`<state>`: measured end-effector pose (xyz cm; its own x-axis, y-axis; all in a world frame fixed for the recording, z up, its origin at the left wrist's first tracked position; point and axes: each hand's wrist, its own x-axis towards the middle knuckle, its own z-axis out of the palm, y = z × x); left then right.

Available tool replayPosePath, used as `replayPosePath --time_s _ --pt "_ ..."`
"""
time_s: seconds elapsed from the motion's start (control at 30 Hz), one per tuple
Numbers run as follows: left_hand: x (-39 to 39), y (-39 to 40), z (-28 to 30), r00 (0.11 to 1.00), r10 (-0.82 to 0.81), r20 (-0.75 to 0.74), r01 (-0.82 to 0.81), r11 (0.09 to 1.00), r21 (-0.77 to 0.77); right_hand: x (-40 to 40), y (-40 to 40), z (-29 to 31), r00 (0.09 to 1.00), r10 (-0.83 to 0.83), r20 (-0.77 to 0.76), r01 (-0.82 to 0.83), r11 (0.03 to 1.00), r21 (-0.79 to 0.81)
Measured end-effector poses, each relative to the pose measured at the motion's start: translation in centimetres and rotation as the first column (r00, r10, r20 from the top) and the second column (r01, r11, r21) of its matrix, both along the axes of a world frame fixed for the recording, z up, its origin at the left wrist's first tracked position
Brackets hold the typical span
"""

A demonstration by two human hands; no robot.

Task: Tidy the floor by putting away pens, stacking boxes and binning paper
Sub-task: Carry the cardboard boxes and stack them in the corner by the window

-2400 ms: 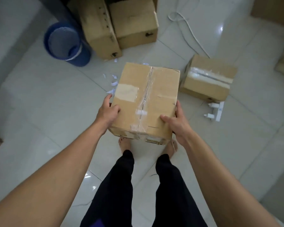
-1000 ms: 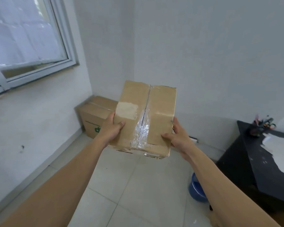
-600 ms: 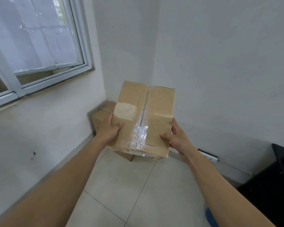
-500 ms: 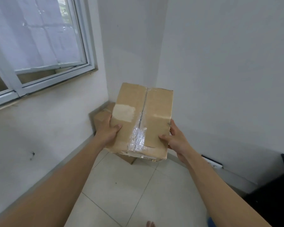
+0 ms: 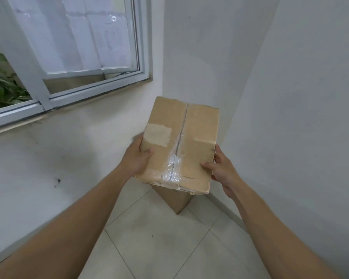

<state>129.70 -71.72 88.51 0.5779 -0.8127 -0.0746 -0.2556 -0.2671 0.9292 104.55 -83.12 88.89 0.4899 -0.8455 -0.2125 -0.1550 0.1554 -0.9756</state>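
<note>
**Head view: taped box held over the corner**

White walls close in on two sides, a window (image 5: 69,47) at upper left, bare floor tiles (image 5: 159,238) below. The left hand (image 5: 136,158) and right hand (image 5: 222,170) clasp opposite sides of the cardboard box (image 5: 181,146), thumbs on top. It hangs above a second box (image 5: 174,200) in the corner. Clear tape runs down its seam, beside a pale torn patch.

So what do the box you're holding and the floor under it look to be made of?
Held box: brown cardboard, matte, with creased flaps; its centre seam is sealed with glossy clear tape, apparently plastic, which wrinkles and catches light. Floor: pale tiles with thin grout lines and a slight sheen, probably glazed ceramic.
</note>
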Motion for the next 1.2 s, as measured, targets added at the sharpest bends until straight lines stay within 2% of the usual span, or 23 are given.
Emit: replayPosePath --time_s 0.37,0.63,0.97,1.2 --pt "11.5 -10.3 -3.6 1.000 -0.027 -0.002 0.027 0.997 0.076 11.3 -10.1 -4.4 0.997 0.027 -0.069 -0.021 0.996 0.083" --pt "23.2 -18.7 -6.0 0.996 -0.091 0.004 0.089 0.982 0.164 22.0 -16.8 -7.8 0.994 -0.060 -0.091 0.076 0.980 0.182" --pt "28.9 -26.5 -10.1 0.983 -0.172 -0.068 0.185 0.940 0.287 26.6 -22.3 -13.4 0.984 -0.118 -0.136 0.152 0.951 0.270" --pt "31.4 -33.4 -12.6 0.975 -0.213 -0.061 0.220 0.908 0.357 28.5 -27.5 -16.8 0.978 -0.131 -0.165 0.183 0.915 0.358"
